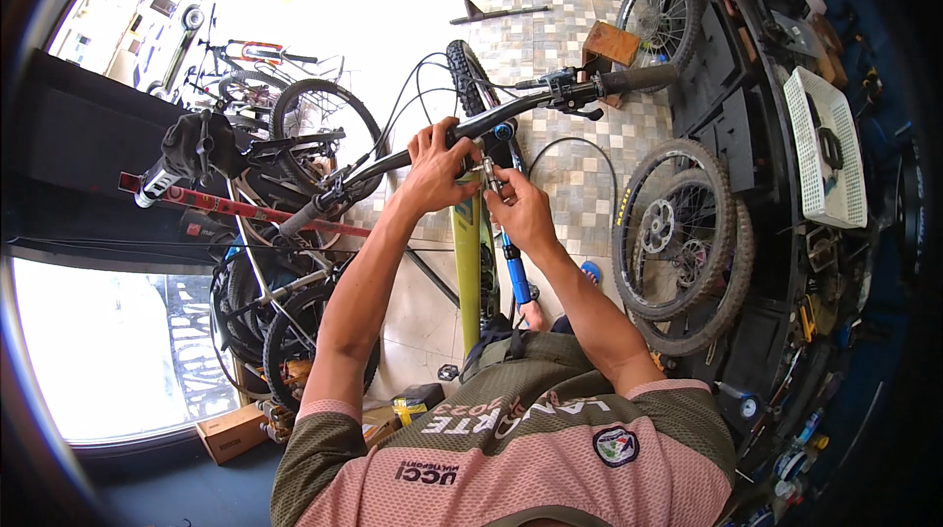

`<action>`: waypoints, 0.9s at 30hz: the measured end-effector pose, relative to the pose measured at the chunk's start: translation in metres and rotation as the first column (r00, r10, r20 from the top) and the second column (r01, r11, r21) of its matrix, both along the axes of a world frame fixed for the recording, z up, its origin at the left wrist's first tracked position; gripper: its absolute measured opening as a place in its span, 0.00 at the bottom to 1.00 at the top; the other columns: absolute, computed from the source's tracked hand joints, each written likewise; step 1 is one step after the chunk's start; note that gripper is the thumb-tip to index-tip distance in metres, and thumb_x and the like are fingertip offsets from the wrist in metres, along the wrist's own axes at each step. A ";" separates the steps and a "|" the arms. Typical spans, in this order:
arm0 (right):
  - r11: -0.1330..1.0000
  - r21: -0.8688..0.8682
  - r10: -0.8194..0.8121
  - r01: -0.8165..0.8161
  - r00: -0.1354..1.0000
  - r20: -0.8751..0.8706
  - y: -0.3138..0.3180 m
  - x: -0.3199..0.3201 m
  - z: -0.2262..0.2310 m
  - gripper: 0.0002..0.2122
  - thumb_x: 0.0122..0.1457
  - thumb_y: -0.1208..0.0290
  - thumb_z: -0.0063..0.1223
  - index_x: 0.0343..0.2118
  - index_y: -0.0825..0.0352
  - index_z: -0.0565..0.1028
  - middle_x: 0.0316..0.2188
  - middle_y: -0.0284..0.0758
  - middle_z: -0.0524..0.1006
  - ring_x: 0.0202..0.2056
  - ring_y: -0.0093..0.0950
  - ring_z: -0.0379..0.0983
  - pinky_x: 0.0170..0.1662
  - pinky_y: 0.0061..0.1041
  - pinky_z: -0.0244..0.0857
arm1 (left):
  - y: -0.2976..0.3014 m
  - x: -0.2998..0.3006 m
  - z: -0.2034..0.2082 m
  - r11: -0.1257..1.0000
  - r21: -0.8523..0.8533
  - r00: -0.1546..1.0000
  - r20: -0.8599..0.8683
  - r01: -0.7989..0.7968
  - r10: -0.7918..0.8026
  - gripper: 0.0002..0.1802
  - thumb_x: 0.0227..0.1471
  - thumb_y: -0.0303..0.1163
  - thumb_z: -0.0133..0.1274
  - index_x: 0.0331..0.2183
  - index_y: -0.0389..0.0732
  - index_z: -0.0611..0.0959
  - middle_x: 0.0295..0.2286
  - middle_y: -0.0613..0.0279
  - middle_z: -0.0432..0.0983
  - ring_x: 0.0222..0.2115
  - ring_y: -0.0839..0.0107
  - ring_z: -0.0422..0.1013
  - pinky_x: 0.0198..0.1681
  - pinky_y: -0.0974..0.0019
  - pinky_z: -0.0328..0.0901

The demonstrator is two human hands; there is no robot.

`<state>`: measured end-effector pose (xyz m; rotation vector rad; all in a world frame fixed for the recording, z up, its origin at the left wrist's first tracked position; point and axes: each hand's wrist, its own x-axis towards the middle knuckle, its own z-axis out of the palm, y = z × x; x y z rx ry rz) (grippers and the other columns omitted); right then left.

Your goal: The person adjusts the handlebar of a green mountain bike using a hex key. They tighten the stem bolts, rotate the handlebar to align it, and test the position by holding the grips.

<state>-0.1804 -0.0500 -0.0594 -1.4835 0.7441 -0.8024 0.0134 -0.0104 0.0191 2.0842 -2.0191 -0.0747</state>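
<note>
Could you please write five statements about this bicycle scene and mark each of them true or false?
1. The right hand holds a small silvery object. True.
2. The left hand hangs down beside the body. False: the left hand is at the middle of the handlebar.
3. A white basket is at the picture's right. True.
4. The frame below the hands is red. False: the frame is yellow-green.
5. Two wheels overlap at the right. True.
</note>
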 end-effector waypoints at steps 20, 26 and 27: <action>0.940 0.323 0.051 -0.110 0.981 0.186 -0.016 -0.001 -0.006 0.13 0.74 0.62 0.54 0.53 0.63 0.78 0.31 0.34 0.83 0.22 0.20 0.79 0.21 0.21 0.71 | 0.002 0.000 -0.004 0.999 -0.048 0.999 -0.052 0.006 -0.009 0.18 0.44 0.43 0.66 0.39 0.51 0.88 0.62 0.42 0.62 0.61 0.37 0.57 0.65 0.35 0.48; 0.831 0.515 0.077 -0.210 0.961 0.267 -0.032 0.001 -0.009 0.14 0.73 0.57 0.55 0.49 0.64 0.77 0.29 0.35 0.84 0.21 0.22 0.80 0.21 0.21 0.72 | 0.001 0.003 -0.009 0.998 -0.061 0.999 -0.047 0.013 -0.016 0.16 0.47 0.42 0.64 0.39 0.51 0.88 0.62 0.42 0.62 0.61 0.37 0.57 0.65 0.34 0.48; 0.811 0.542 0.079 -0.222 0.959 0.274 -0.035 0.002 -0.009 0.15 0.73 0.57 0.56 0.49 0.65 0.77 0.29 0.35 0.84 0.21 0.22 0.80 0.21 0.21 0.72 | 0.001 0.003 -0.009 0.998 -0.058 0.999 -0.047 0.011 -0.014 0.15 0.47 0.42 0.64 0.39 0.51 0.88 0.62 0.42 0.62 0.61 0.37 0.57 0.65 0.34 0.48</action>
